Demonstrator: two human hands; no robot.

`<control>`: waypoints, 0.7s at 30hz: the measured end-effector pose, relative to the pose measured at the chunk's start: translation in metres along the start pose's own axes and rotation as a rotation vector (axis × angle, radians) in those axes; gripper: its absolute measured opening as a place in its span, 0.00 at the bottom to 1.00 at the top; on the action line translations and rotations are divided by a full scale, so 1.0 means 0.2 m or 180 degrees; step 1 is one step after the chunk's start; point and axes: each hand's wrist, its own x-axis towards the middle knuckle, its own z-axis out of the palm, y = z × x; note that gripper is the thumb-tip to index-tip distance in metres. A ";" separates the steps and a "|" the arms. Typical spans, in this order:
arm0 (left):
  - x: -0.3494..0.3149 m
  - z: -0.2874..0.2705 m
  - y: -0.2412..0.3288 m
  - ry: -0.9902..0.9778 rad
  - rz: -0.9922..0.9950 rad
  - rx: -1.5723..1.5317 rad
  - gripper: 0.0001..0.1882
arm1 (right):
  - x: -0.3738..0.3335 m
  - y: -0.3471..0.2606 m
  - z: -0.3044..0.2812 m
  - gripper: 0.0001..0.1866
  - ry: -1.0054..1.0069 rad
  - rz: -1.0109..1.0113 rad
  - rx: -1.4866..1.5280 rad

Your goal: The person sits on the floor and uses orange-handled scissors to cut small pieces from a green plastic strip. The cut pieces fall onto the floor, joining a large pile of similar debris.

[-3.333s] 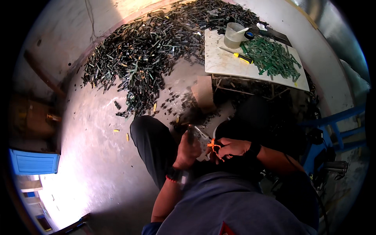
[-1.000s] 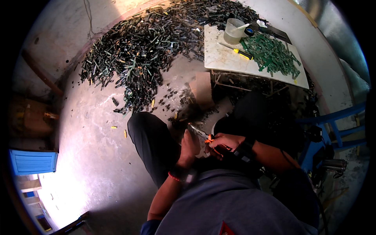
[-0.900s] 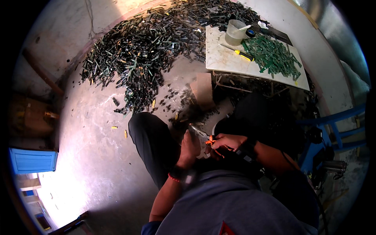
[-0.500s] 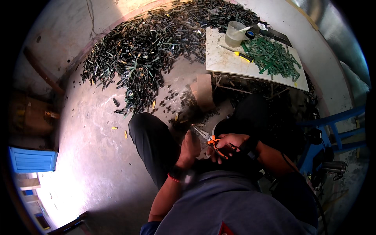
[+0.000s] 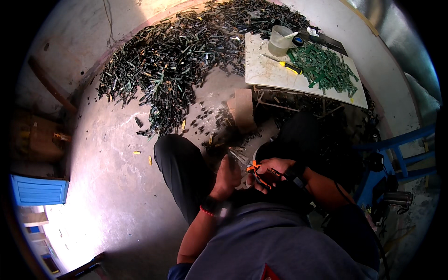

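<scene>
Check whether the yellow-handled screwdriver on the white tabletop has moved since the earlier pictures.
No. Judged against the white tabletop, the yellow-handled screwdriver lies in the same spot, its handle beside the green pile.

"What colours are you gripping?"
"My pliers (image 5: pixel 253 167), bright orange and silvery grey!"
"And on you?"
"Black trousers (image 5: pixel 182 158), slate-grey shirt (image 5: pixel 261 233), red bracelet (image 5: pixel 206 211)!"
"Further out?"
"Green strips (image 5: pixel 322 69) on an off-white tabletop (image 5: pixel 261 72), a yellow-and-black screwdriver (image 5: pixel 290 67), a black heap (image 5: pixel 168 70) flecked with yellow, and there, a blue chair (image 5: pixel 396 140)!"
</scene>
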 end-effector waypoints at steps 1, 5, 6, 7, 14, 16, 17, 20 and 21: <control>0.00 0.00 -0.01 -0.0046 0.0124 0.0149 0.29 | 0.00 0.01 -0.01 0.21 -0.0068 -0.0027 0.0097; 0.18 -0.16 -0.17 -0.0101 0.0988 0.0890 0.29 | 0.01 0.03 -0.04 0.20 -0.0052 0.0135 0.0509; 0.23 -0.20 -0.22 -0.0111 0.1202 0.1024 0.29 | 0.01 0.03 -0.03 0.20 -0.0037 0.0162 0.0630; 0.26 -0.22 -0.24 -0.0101 0.1421 0.1154 0.29 | 0.01 0.02 -0.02 0.19 -0.0032 0.0194 0.0742; 0.21 -0.13 -0.21 0.0189 0.1759 0.1182 0.31 | 0.02 0.02 0.01 0.19 0.0010 0.0200 0.0890; 0.17 -0.10 -0.18 0.0182 0.1681 0.1149 0.31 | 0.04 0.03 0.01 0.20 -0.0091 0.0177 0.1017; 0.17 -0.11 -0.18 0.0135 0.1622 0.1140 0.30 | 0.05 0.03 0.02 0.20 -0.0142 0.0165 0.1079; 0.35 -0.32 -0.34 0.0436 0.1776 0.1919 0.14 | 0.04 0.00 0.10 0.18 0.0151 0.0017 0.1151; 0.37 -0.34 -0.36 0.0444 0.1689 0.1855 0.14 | 0.05 0.01 0.09 0.17 0.0207 -0.0028 0.0900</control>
